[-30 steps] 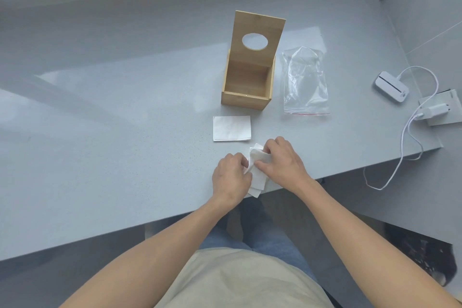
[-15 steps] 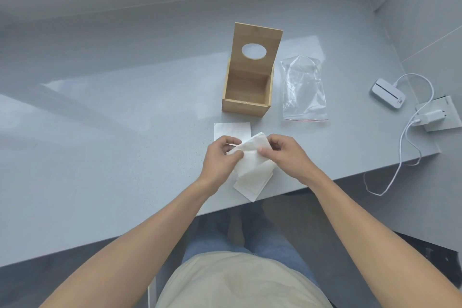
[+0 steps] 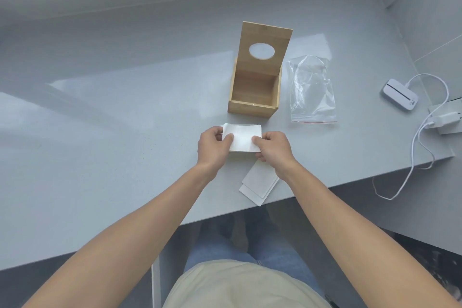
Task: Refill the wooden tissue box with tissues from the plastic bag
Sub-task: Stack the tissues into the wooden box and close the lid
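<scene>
The wooden tissue box (image 3: 252, 105) stands on the grey table with its lid, which has an oval hole, raised upright; its inside looks empty. A clear plastic bag (image 3: 311, 90) with a red seal line lies flat to its right. In front of the box, my left hand (image 3: 212, 146) and my right hand (image 3: 272, 149) pinch the two ends of a folded white tissue (image 3: 242, 139), held over another tissue lying beneath it. Two more folded tissues (image 3: 258, 186) lie near the table's front edge, under my right wrist.
A small white device (image 3: 400, 94) and a white charger (image 3: 446, 119) with a cable trailing over the edge sit at the far right. The table's front edge (image 3: 225, 215) runs close below the loose tissues. Walls close off the back and right.
Both hands lifted one tissue off the pile near the edge and carried it forward over the tissue in front of the box. The remaining tissues stayed near the edge.
</scene>
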